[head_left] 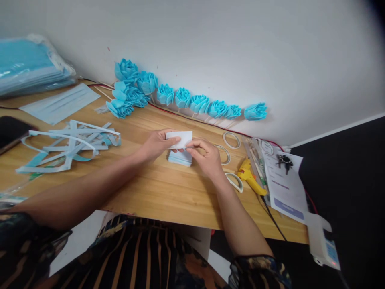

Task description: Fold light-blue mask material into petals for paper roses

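Between my two hands is a small white rectangular piece (185, 137), thin like paper or mask fabric; which one I cannot tell. My left hand (157, 145) pinches it at its left side, thumb on top. At its lower right corner my right hand (207, 155) grips it between thumb and fingertips. Just below the piece, on the wooden table, lies a stack of pale blue and white cut pieces (179, 157), partly hidden by the held one.
Blue handmade flowers (199, 104) on sticks line the wall. Left are cut strips (70, 144), a flat mask (61, 103), bagged masks (27, 64) and a phone (12, 132). Right are tape rolls (231, 140), a yellow glue gun (251, 176), and keys (284, 162) on a paper sheet (284, 188).
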Action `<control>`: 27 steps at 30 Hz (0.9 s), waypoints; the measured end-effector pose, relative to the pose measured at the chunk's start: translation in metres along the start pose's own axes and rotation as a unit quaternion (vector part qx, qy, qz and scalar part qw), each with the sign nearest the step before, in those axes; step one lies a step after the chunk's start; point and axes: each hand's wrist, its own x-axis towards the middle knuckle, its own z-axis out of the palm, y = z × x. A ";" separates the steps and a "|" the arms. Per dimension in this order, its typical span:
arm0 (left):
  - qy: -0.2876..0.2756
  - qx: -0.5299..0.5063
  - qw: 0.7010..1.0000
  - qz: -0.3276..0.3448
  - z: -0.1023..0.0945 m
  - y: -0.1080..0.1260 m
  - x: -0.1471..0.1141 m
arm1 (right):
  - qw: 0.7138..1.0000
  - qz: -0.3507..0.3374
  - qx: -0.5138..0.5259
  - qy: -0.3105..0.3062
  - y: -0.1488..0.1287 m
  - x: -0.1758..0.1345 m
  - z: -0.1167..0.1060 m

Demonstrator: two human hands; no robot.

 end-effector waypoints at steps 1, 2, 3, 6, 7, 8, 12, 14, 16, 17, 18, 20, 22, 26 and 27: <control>-0.004 0.004 1.000 0.000 0.000 0.000 0.000 | 1.000 0.001 0.003 0.004 0.000 0.000 0.000; -0.006 0.007 1.000 0.000 0.000 0.000 0.000 | 1.000 0.005 0.007 0.008 -0.001 0.000 -0.001; -0.006 0.007 1.000 0.001 0.000 0.000 0.000 | 1.000 0.009 0.010 0.010 -0.001 0.000 -0.001; -0.013 0.007 1.000 -0.002 0.000 -0.002 0.000 | 1.000 0.022 0.009 0.014 -0.002 0.001 0.000; -0.015 0.007 1.000 -0.003 -0.001 -0.002 0.000 | 0.999 0.027 0.006 0.017 -0.003 0.000 0.000; -0.016 0.006 1.000 -0.004 -0.001 -0.003 0.000 | 0.999 0.032 0.003 0.021 -0.003 0.000 0.001; -0.020 0.004 1.000 -0.007 0.000 -0.004 0.000 | 0.999 0.036 -0.002 0.035 -0.003 0.000 0.002; -0.024 0.002 1.000 -0.009 0.000 -0.004 0.000 | 0.999 0.031 -0.005 0.037 -0.002 0.000 0.002; -0.027 -0.003 1.000 -0.010 0.002 -0.002 0.000 | 0.999 0.027 -0.011 0.041 -0.002 0.000 0.002; -0.027 -0.007 1.000 -0.010 0.003 -0.001 -0.001 | 0.999 0.025 -0.015 0.041 -0.002 0.000 0.002; -0.025 -0.011 1.000 -0.009 0.003 0.000 -0.001 | 0.999 0.025 -0.019 0.041 -0.002 0.000 0.002; -0.022 -0.014 1.000 -0.008 0.005 0.001 -0.001 | 0.998 0.028 -0.025 0.041 -0.002 -0.001 0.002; -0.021 -0.009 1.000 -0.012 0.005 0.002 -0.001 | 0.998 0.033 -0.030 0.042 -0.001 -0.001 0.002; -0.018 -0.003 1.000 -0.025 0.004 0.001 0.000 | 0.998 0.034 -0.032 0.046 -0.002 -0.001 0.003; -0.016 -0.006 1.000 -0.026 0.004 0.000 0.000 | 0.998 0.033 -0.029 0.047 -0.002 0.000 0.003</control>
